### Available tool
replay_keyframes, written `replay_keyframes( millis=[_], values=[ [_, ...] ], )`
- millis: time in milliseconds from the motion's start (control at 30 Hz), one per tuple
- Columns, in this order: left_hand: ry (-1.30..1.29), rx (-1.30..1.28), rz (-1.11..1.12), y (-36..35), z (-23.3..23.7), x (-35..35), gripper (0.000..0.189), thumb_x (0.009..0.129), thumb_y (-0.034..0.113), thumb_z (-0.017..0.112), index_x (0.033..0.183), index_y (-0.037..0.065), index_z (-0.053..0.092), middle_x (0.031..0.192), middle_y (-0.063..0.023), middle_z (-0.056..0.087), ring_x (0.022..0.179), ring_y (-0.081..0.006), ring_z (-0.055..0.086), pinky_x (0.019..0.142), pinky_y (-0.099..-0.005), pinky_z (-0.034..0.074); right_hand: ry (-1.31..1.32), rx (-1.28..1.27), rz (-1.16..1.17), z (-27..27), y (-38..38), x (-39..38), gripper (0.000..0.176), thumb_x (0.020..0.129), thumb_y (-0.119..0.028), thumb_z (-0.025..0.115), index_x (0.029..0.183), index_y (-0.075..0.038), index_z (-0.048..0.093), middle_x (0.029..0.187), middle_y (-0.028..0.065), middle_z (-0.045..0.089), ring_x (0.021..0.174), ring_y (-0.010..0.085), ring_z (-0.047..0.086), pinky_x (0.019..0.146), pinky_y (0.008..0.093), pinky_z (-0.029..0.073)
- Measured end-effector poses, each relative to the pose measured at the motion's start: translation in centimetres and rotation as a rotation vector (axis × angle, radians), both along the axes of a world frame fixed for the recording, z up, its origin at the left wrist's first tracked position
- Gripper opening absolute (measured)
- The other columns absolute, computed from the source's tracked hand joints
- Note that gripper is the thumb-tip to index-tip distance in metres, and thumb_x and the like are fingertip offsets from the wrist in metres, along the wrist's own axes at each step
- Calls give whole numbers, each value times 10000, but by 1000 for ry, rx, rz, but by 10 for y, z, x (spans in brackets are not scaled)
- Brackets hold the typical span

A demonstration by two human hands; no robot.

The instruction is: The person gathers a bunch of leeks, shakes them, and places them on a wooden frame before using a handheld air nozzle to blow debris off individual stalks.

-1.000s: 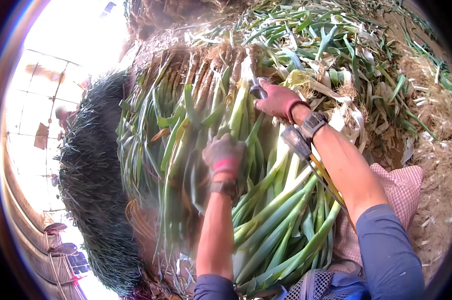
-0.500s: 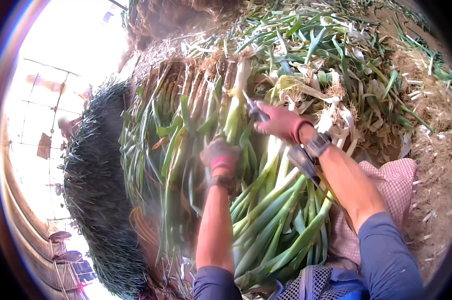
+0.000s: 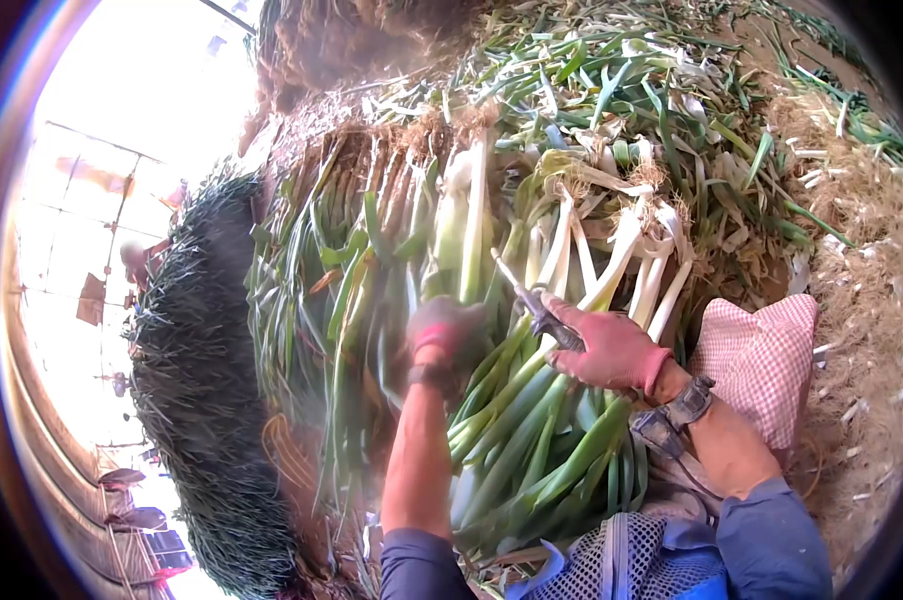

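My left hand (image 3: 446, 325), gloved and smeared by motion, is closed around a green onion (image 3: 474, 225) whose white end points up, away from me. My right hand (image 3: 611, 350), in a reddish glove, grips a grey air blow gun (image 3: 541, 318) with a thin nozzle pointing up and left. The nozzle is apart from the held stalk. Beneath my right hand lies a pile of large green onions (image 3: 531, 450), with pale stems (image 3: 626, 250) and roots beyond it. To the left, a row of green onions (image 3: 341, 220) lies side by side, roots away from me.
Stripped leaves and peelings (image 3: 651, 100) are heaped at the back right. A dark green stacked bundle (image 3: 201, 400) stands at left. A checked pink cloth (image 3: 756, 360) covers something beside my right arm. White scraps litter the brown ground (image 3: 861, 430). Another person (image 3: 139, 262) is partly visible far left.
My right hand has moved down and right with the blow gun, away from the held stalk's upper end. My left hand has sunk slightly, still around the green onion.
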State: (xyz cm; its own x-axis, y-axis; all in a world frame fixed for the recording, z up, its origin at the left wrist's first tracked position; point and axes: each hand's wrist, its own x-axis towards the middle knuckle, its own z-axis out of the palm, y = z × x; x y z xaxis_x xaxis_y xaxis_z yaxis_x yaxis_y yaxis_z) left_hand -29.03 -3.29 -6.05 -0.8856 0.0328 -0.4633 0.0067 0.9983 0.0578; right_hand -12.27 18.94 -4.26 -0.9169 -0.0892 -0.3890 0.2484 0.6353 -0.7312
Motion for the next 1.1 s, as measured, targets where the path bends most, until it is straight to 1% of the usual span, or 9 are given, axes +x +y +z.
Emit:
replay_keyframes(
  millis=[167, 333, 400, 433, 533, 600, 767, 867, 1100],
  values=[
    [72, 113, 64, -2, 9, 4, 544, 735, 535, 722, 988, 67, 836, 939, -190, 800, 908, -352, 777, 866, -428, 594, 52, 10, -80, -14, 14, 8, 854, 945, -479, 672, 1658, -126, 361, 1184, 259, 734, 1144, 439, 687, 1045, 482, 506],
    [219, 492, 145, -4, 40, -26, 369, 728, 374, 812, 829, 18, 818, 705, -80, 761, 595, -159, 715, 617, -330, 600, 99, -143, -21, -21, 19, 23, 868, 931, -476, 697, 1662, -153, 358, 1214, 277, 723, 1147, 455, 686, 1041, 469, 517],
    [432, 291, -598, -5, 56, -29, 390, 718, 377, 817, 814, -1, 807, 704, -97, 758, 586, -169, 710, 616, -342, 598, 3, -101, -107, -12, 22, 21, 882, 927, -472, 704, 1666, -152, 346, 1213, 271, 724, 1146, 457, 686, 1034, 471, 522],
    [239, 454, 39, 6, 51, -40, 403, 712, 365, 821, 823, -22, 804, 703, -110, 755, 601, -178, 714, 616, -338, 589, 28, -124, -70, -12, 24, 21, 876, 934, -468, 695, 1669, -150, 340, 1194, 269, 727, 1137, 455, 687, 1007, 474, 532],
    [191, 451, 137, 3, 37, -41, 397, 717, 332, 825, 847, -42, 802, 716, -109, 759, 632, -186, 724, 624, -330, 583, -22, -54, 98, -2, 21, 11, 864, 943, -473, 679, 1668, -146, 342, 1122, 259, 745, 1057, 429, 720, 948, 466, 559],
    [189, 471, 172, -8, 22, -35, 390, 730, 300, 824, 877, -60, 800, 733, -106, 760, 654, -189, 728, 634, -327, 582, -51, -6, 70, -13, 23, -9, 846, 945, -478, 662, 1661, -146, 359, 943, 196, 765, 847, 336, 756, 845, 439, 592],
    [43, 693, 396, -21, 28, -22, 391, 746, 288, 819, 920, -61, 799, 776, -103, 762, 644, -178, 716, 627, -338, 590, -108, 84, 355, -1, 16, -50, 795, 931, -402, 672, 1636, -136, 417, 953, 190, 764, 840, 301, 756, 844, 425, 595],
    [62, 666, 362, -19, 34, -22, 387, 755, 289, 812, 920, -61, 795, 781, -102, 761, 641, -173, 713, 620, -338, 591, -105, 128, 351, -2, 14, -79, 845, 906, -431, 692, 1657, -198, 382, 1137, 205, 764, 993, 376, 749, 933, 451, 579],
    [79, 665, 335, -30, 16, -31, 397, 773, 292, 798, 946, -66, 801, 783, -104, 762, 650, -168, 714, 628, -325, 589, -208, 187, 348, 4, -1, -94, 825, 916, -425, 685, 1655, -215, 386, 1155, 203, 762, 1023, 359, 748, 968, 443, 570]
  ],
)
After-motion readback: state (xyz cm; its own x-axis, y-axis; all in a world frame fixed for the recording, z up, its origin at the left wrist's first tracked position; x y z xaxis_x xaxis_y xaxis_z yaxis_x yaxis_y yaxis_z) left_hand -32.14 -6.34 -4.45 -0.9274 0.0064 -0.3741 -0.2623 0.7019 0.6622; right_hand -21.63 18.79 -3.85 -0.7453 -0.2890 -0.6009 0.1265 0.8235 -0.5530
